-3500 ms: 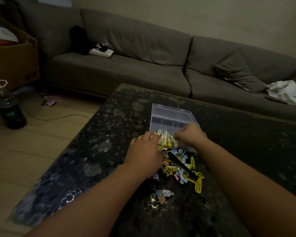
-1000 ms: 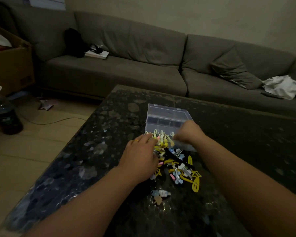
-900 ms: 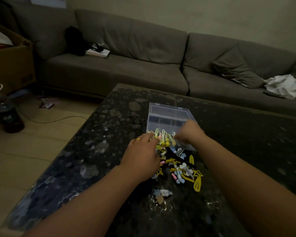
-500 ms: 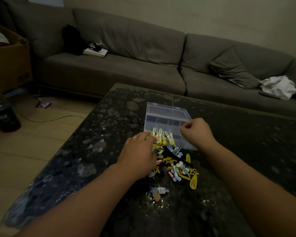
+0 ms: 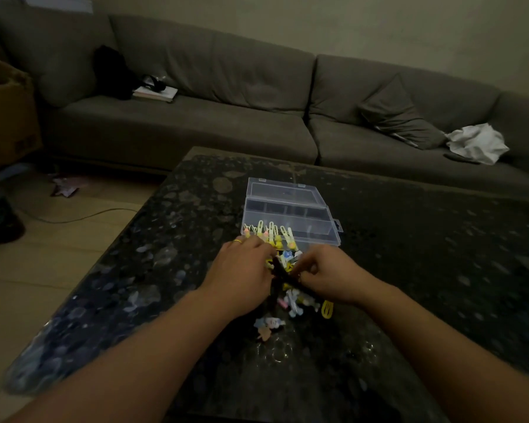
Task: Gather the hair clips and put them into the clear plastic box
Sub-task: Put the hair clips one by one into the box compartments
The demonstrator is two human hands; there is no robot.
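While both my hands curl into the heap of hair clips (image 5: 290,282) on the tabletop (image 5: 171,239), my left hand (image 5: 242,270) and right hand (image 5: 327,276) pinch clips; just beyond my grip lies the open clear plastic box (image 5: 290,215). No writing is legible.

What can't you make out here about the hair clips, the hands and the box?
- Head view: how many hair clips there are; both hands cover the pile.
- What the right hand and left hand fingers grip; curled underneath.
- The clear plastic box compartments' contents; dim and see-through.
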